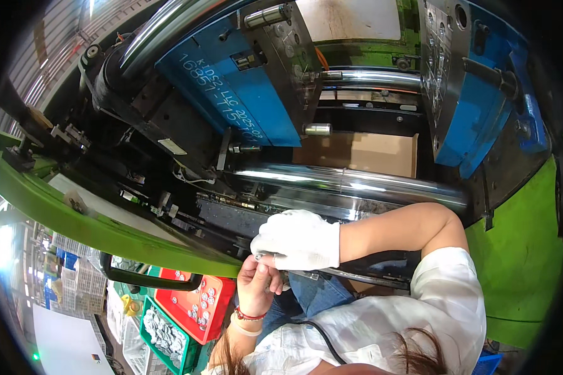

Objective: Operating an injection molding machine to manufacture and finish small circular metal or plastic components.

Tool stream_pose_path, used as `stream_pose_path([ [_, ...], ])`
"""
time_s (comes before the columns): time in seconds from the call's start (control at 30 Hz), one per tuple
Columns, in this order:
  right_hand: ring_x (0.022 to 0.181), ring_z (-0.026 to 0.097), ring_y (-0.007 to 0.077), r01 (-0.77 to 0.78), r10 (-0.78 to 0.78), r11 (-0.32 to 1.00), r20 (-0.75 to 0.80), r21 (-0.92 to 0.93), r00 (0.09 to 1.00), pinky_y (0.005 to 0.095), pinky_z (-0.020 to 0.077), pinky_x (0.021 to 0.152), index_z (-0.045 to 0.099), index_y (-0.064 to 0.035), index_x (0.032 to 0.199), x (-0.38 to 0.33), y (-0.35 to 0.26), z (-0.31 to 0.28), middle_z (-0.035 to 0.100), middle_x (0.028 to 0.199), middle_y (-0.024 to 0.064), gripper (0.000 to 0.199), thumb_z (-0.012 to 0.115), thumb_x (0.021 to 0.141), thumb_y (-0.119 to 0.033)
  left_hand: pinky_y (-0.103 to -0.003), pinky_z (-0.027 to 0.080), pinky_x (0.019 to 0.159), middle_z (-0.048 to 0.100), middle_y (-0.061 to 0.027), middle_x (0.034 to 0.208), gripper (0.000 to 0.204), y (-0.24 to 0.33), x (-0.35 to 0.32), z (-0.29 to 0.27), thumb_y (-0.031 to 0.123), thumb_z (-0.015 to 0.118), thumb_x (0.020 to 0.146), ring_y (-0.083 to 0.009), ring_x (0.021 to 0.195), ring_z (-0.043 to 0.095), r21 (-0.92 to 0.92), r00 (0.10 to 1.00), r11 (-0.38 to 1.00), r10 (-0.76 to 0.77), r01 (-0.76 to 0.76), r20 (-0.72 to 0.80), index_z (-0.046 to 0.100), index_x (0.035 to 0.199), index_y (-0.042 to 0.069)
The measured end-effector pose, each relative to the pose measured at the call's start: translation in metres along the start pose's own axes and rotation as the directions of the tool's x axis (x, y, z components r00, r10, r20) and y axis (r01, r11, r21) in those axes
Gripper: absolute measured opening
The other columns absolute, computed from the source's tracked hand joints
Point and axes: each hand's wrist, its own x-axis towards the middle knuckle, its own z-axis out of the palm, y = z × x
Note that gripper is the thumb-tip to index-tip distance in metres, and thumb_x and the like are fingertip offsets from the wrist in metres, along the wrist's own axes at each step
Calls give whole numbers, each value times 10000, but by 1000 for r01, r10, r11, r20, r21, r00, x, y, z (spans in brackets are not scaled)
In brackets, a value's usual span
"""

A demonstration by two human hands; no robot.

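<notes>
Small grey piece (259, 257); mostly hidden

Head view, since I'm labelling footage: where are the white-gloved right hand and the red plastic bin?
White-gloved right hand (297, 237), head view: back of the glove.
Red plastic bin (179, 301), head view: bare floor inside.

Just below the thick chrome bar, the white-gloved right hand (303, 239) pinches a small silvery piece (258, 257), mostly hidden; the bare left hand (255, 290) meets it there. Above the bar (381, 182) lies a cardboard sheet (385, 153); well below its left end, a red tray (226, 292) and green tray (192, 353) hold silvery parts (161, 333).
</notes>
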Motion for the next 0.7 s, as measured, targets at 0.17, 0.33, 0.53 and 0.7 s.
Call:
stream_pose_path([
  [0.17, 860, 594, 289, -75, 75, 946, 11, 315, 997, 379, 476, 765, 610, -67, 962, 2, 9, 3, 612, 875, 100, 225, 582, 825, -243, -224, 405, 441, 519, -37, 653, 264, 3, 3, -1, 281, 518, 948, -97, 497, 444, -39, 1000, 999, -22, 22, -1, 551, 1011, 27],
  [0.33, 955, 585, 274, 8, -47, 877, 69, 480, 997, 359, 462, 836, 613, -52, 1064, 4, 15, -1, 624, 1013, 121, 281, 609, 816, -183, -224, 382, 426, 489, -41, 608, 313, 3, 6, -10, 349, 516, 939, -104, 468, 426, -115, 990, 991, -51, 67, 132, 528, 1038, 52],
  [0.53, 1009, 569, 293, -18, -41, 935, 160, 354, 986, 373, 448, 882, 597, -61, 1098, 5, 9, -10, 618, 1023, 124, 311, 635, 822, -197, -221, 380, 418, 504, -45, 683, 341, -1, 7, -7, 374, 544, 920, -99, 482, 432, -159, 991, 982, -87, 102, 98, 510, 1051, 61],
  [0.7, 967, 586, 219, 102, -79, 994, -427, 30, 901, 345, 474, 863, 597, -72, 1089, 15, 53, -55, 599, 1076, 86, 330, 675, 808, -228, -217, 371, 395, 540, -48, 751, 373, 0, -3, -22, 359, 542, 920, -99, 469, 442, -36, 965, 983, -170, 180, 199, 473, 1129, 58],
])
